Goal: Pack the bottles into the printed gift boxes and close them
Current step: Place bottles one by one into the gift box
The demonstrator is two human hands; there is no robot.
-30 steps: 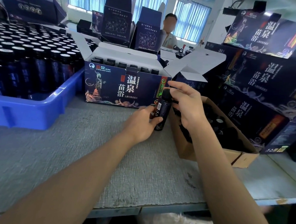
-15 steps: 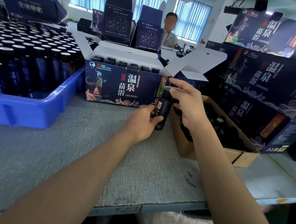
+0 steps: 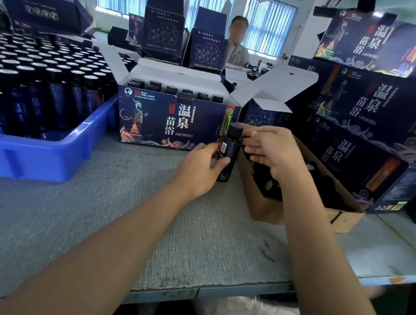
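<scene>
one dark bottle held upright in front of the open gift box

the dark bottle [image 3: 229,154] has a black screw cap and a barcode strip down its label; it stands at the near right corner of the open gift box [image 3: 170,120], whose flaps are up over a row of capped bottles. the left hand [image 3: 198,171] grips its lower body, thumb curled across the front. the right hand [image 3: 276,152] is just beside the neck with fingers straight and loose; contact cannot be told. a brown carton [image 3: 267,208] of dark caps sits right, a blue crate [image 3: 42,155] full of bottles left, closed gift boxes [image 3: 377,115] stacked far right. grey woven table [image 3: 124,213]; a person [image 3: 237,51] sits far back before the windows [image 3: 270,26] with blinds.
</scene>
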